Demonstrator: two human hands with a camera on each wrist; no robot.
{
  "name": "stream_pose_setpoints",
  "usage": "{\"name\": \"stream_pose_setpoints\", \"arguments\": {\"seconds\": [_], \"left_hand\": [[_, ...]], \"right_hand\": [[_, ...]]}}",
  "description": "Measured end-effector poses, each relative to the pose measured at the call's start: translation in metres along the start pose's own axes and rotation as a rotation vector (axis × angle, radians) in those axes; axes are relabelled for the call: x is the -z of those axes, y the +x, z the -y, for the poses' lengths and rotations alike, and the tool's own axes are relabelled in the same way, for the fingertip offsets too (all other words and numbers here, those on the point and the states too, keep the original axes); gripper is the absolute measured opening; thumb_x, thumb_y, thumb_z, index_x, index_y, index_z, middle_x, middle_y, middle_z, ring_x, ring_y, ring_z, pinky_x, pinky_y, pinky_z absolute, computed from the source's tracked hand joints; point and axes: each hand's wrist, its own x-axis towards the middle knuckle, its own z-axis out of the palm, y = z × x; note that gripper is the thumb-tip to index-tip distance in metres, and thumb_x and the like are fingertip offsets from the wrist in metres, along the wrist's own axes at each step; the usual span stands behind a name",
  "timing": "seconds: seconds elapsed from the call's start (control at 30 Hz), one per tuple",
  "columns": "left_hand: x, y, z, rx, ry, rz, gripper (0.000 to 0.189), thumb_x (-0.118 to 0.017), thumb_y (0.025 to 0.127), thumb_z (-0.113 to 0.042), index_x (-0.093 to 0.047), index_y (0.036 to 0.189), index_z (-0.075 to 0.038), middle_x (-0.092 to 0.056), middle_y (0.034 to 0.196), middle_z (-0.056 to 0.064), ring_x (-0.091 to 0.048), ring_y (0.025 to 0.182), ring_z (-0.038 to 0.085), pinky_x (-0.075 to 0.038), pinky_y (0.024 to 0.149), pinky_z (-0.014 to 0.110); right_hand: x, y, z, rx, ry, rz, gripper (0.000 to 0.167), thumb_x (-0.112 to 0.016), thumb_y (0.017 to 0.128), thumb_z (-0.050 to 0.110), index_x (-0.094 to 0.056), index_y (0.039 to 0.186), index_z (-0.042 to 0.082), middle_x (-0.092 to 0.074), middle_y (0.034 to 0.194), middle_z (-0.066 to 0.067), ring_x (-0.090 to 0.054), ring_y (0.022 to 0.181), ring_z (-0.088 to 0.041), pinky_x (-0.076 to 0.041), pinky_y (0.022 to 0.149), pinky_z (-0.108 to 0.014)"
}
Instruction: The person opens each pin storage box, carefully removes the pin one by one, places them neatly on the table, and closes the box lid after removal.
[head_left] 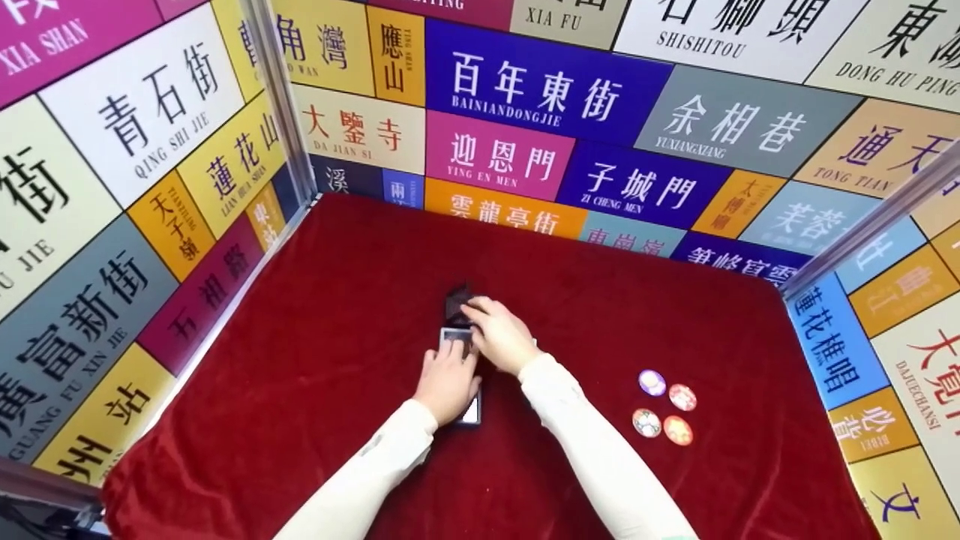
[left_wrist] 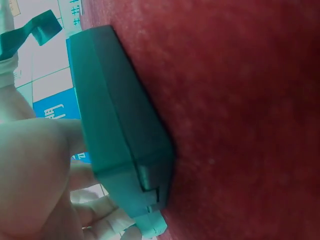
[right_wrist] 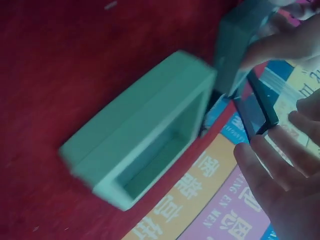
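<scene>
My left hand grips a dark rectangular case that lies on the red cloth, its palm and fingers over the top. At the case's far end a dark hinged flap stands raised. My right hand reaches across there with its fingertips at the flap. In the right wrist view its fingers are fairly straight and meet the edge of a thin dark frame. An open-topped pale box, tinted green in that view, sits beside the case, mostly hidden behind my right hand in the head view.
Several round printed discs lie in a cluster on the red cloth to the right. Panels with large Chinese place names surround the table at the back and both sides, joined by metal posts.
</scene>
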Motion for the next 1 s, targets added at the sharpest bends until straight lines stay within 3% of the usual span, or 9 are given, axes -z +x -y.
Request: {"name": "stream_pose_setpoints", "arguments": {"seconds": [0.23,0.73,0.8,0.87,1.0], "left_hand": [[0.003,-0.001,-0.002,0.000,-0.018,-0.001,0.051,-0.080,0.094,-0.033,-0.073,0.136,-0.006,-0.063,0.120,0.015,-0.056,0.115,0.035,-0.046,0.082,0.051],[-0.003,0.002,0.000,0.005,-0.043,0.037,0.052,-0.076,0.098,-0.034,-0.070,0.141,-0.006,-0.061,0.123,0.017,-0.054,0.118,0.037,-0.047,0.086,0.053],[-0.003,0.001,0.000,0.005,-0.050,0.043,0.053,-0.076,0.098,-0.033,-0.069,0.143,-0.006,-0.061,0.122,0.017,-0.054,0.116,0.037,-0.047,0.086,0.053],[-0.002,0.001,0.001,0.008,-0.064,0.047,0.054,-0.077,0.097,-0.032,-0.069,0.143,-0.005,-0.061,0.121,0.017,-0.054,0.116,0.037,-0.047,0.086,0.053],[0.005,-0.002,0.003,0.014,-0.127,0.057,0.053,-0.079,0.097,-0.029,-0.069,0.142,-0.002,-0.060,0.122,0.019,-0.055,0.116,0.038,-0.049,0.086,0.054]], "right_hand": [[-0.005,-0.014,-0.009,-0.080,-0.093,0.074,0.042,-0.075,0.100,0.009,-0.070,0.139,-0.004,-0.066,0.135,-0.016,-0.064,0.119,-0.035,-0.058,0.097,-0.045],[-0.005,-0.015,-0.003,-0.168,-0.172,0.147,0.043,-0.075,0.100,0.015,-0.070,0.138,-0.004,-0.064,0.137,-0.011,-0.064,0.119,-0.034,-0.062,0.087,-0.048],[-0.006,-0.016,-0.002,-0.166,-0.175,0.152,0.046,-0.075,0.099,0.015,-0.069,0.141,-0.003,-0.064,0.139,-0.012,-0.064,0.119,-0.035,-0.061,0.089,-0.050],[-0.006,-0.018,-0.001,-0.170,-0.174,0.166,0.049,-0.075,0.101,0.018,-0.066,0.145,-0.001,-0.064,0.142,-0.012,-0.063,0.123,-0.036,-0.057,0.098,-0.056],[0.002,-0.024,0.005,-0.181,-0.159,0.171,0.052,-0.071,0.105,0.023,-0.062,0.153,0.007,-0.061,0.149,-0.014,-0.056,0.136,-0.038,-0.039,0.116,-0.066]]}}
